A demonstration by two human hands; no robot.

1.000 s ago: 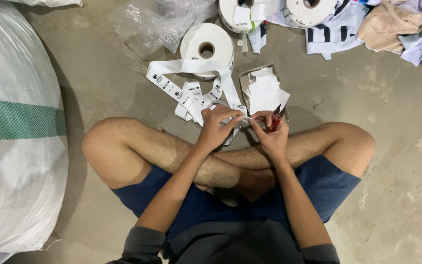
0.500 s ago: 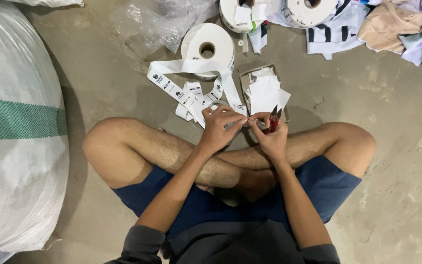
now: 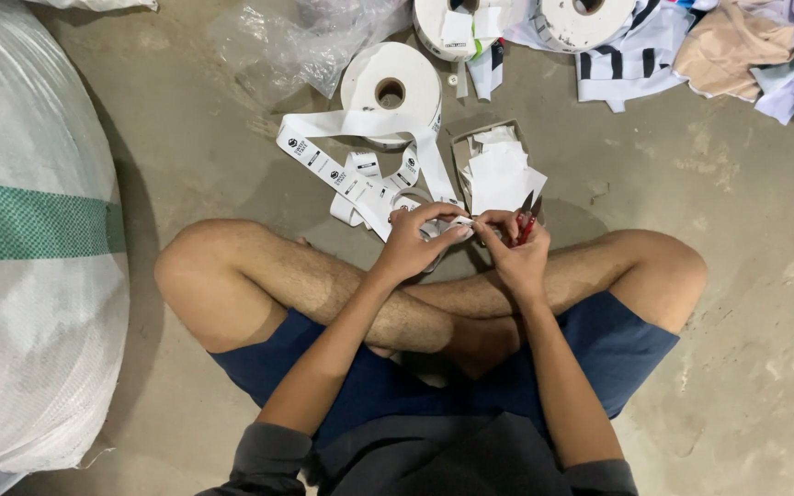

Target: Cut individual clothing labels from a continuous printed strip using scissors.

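Observation:
I sit cross-legged on a concrete floor. My left hand pinches the end of a white printed label tape that runs off a white roll lying in front of me. Beside it, my right hand holds small red-handled snips, its fingertips also touching the tape end. The two hands meet just above my crossed shins. A small cardboard box filled with cut white labels sits directly past my right hand.
A big white woven sack with a green band fills the left side. Crumpled clear plastic lies at the back left. Two more white rolls and a pile of clothes line the back right.
My hands have stayed together at the tape end with only slight finger shifts. Nothing else has moved.

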